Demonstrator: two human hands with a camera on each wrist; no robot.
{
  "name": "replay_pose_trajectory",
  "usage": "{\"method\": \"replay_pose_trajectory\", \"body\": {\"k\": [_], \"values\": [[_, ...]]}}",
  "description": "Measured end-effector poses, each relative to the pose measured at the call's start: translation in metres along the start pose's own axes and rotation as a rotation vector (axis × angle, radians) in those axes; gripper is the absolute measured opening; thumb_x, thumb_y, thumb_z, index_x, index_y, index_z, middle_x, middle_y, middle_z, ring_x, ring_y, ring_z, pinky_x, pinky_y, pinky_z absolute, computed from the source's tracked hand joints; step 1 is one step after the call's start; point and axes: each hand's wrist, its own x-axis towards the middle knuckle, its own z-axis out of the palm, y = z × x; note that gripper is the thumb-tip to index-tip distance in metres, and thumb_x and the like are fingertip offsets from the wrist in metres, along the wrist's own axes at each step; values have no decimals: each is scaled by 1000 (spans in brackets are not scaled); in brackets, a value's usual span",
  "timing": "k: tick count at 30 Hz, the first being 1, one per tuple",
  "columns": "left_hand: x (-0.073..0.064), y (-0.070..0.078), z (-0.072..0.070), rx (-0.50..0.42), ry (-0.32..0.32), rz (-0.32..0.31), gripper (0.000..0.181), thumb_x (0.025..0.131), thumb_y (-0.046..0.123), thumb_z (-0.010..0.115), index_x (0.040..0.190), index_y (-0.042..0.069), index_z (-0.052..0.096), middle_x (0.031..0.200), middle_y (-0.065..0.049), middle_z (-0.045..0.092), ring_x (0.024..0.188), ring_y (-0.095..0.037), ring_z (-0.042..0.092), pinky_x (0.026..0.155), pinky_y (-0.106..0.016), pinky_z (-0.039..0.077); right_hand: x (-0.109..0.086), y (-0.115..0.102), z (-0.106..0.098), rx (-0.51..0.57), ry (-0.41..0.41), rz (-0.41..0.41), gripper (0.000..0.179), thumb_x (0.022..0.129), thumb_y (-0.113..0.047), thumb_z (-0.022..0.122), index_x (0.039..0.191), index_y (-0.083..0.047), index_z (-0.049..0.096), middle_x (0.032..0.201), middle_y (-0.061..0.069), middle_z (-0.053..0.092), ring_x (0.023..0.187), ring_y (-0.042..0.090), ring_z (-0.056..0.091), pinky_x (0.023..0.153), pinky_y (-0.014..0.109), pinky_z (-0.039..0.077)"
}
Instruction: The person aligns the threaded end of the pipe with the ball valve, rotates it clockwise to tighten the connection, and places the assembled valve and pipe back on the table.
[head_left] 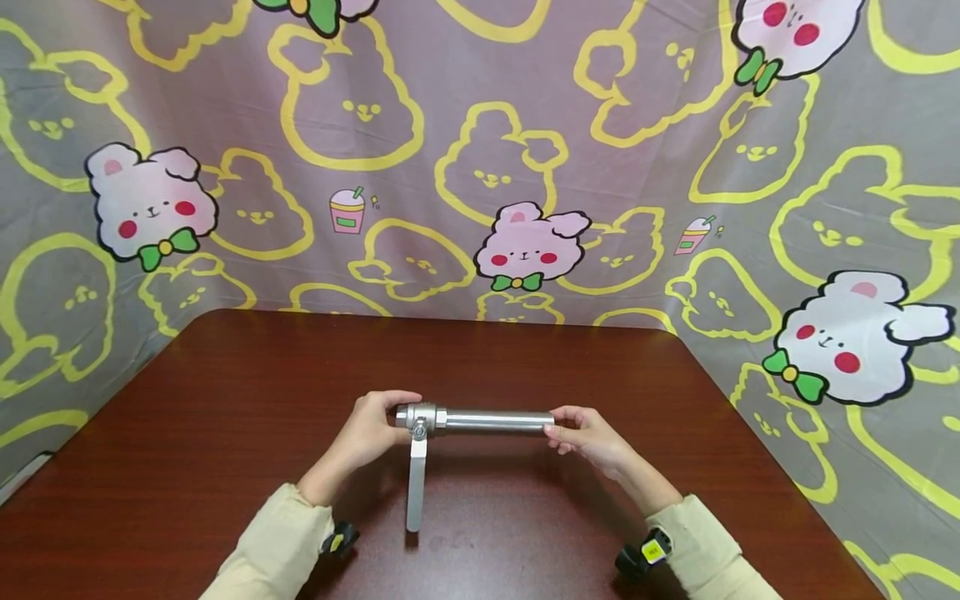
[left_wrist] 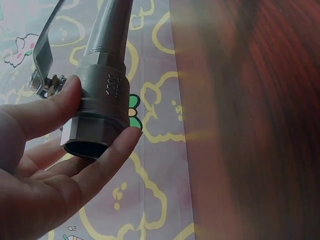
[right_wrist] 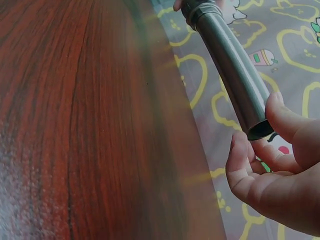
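Observation:
A silver ball valve (head_left: pixel 426 414) with a straight metal pipe (head_left: pixel 495 422) joined to one side is held level above the table. Its flat lever handle (head_left: pixel 416 492) points toward the person. My left hand (head_left: pixel 372 431) grips the valve body, thumb and fingers around its hexagonal open end (left_wrist: pixel 89 135). At the other end, my right hand (head_left: pixel 588 435) pinches the pipe's tip between thumb and fingers. In the right wrist view the pipe (right_wrist: pixel 234 70) shows a hollow, dark opening by the fingers.
The dark reddish-brown wooden table (head_left: pixel 300 358) has rounded far corners. A curtain (head_left: pixel 420 192) with yellow outlines and cartoon rabbits hangs behind it and along both sides. Dark wrist devices (head_left: pixel 643 557) sit at the cream sleeves (head_left: pixel 279 542).

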Motion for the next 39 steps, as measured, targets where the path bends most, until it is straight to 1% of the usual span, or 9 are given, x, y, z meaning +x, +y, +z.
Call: {"method": "replay_pose_trajectory", "body": {"k": [8, 15, 20, 27, 34, 39], "values": [[1, -2, 1, -23, -10, -23, 43, 56, -10, 72, 98, -6, 64, 89, -14, 64, 74, -22, 54, 64, -30, 44, 3, 3, 0, -76, 44, -11, 40, 83, -5, 61, 107, 22, 44, 74, 2, 57, 69, 13, 56, 63, 25, 47], [2, -8, 3, -6, -18, -30, 44, 55, -9, 73, 98, -6, 65, 89, -13, 64, 74, -19, 54, 66, -30, 44, 4, 5, 2, -92, 53, -18, 42, 81, -4, 62, 107, 24, 45, 76, 1, 59, 72, 15, 58, 66, 29, 48], [2, -12, 5, -11, -30, -36, 44, 55, -9, 72, 98, -7, 64, 89, -13, 64, 74, -18, 55, 66, -29, 43, 5, 7, 2, -108, 59, -14, 41, 81, -4, 62, 106, 24, 46, 76, 2, 59, 72, 17, 58, 66, 29, 48], [4, -16, 9, 10, -38, -64, 45, 55, -10, 72, 99, -7, 64, 89, -13, 64, 77, -19, 55, 68, -31, 43, 7, 12, 1, -121, 56, -16, 41, 81, -4, 62, 105, 24, 46, 77, 3, 61, 71, 14, 58, 65, 29, 49], [4, -22, 12, 11, -54, -85, 45, 54, -12, 72, 98, -7, 64, 90, -13, 64, 79, -19, 55, 70, -34, 44, 9, 18, 1, -141, 57, -10, 41, 81, -3, 62, 106, 25, 45, 78, 6, 62, 71, 16, 59, 65, 30, 49], [5, -24, 14, 17, -63, -79, 45, 54, -13, 71, 98, -7, 64, 91, -13, 64, 80, -20, 55, 71, -35, 45, 9, 19, 2, -140, 56, -7, 39, 81, 0, 60, 107, 26, 45, 81, 16, 63, 71, 18, 60, 65, 30, 49]]}}
